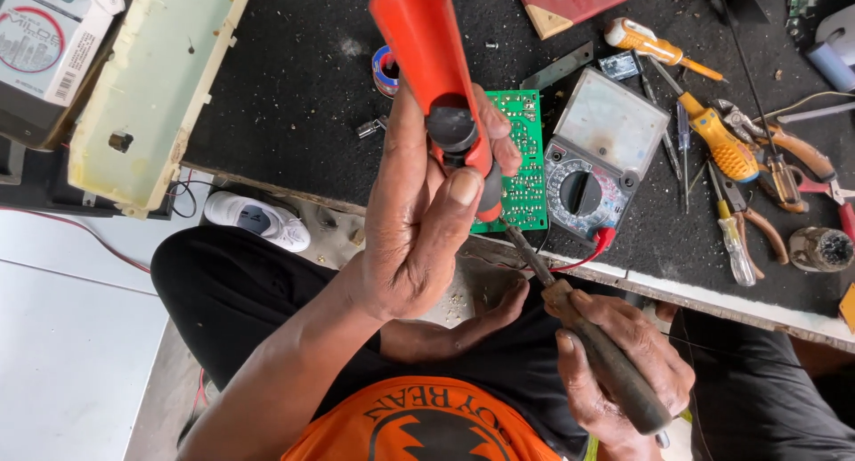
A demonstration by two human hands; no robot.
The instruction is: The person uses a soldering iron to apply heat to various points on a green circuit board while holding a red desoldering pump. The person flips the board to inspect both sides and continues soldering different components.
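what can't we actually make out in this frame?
- Head view: soldering iron tip, hidden behind the left hand and red tool.
- Green circuit board: left part covered by that hand; components too small to tell.
- Meter dial setting: too small.
- Right hand: cut by bottom edge.

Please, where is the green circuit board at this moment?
In the head view, the green circuit board lies on the dark bench top, just left of the analog multimeter, partly hidden behind the left hand holding the orange tool.

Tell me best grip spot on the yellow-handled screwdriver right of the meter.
Probably the fat yellow handle of the yellow-handled screwdriver, fingers from above across its width: it lies flat, diagonal, upper left to lower right. Pliers crowd its right side; the multimeter is left.
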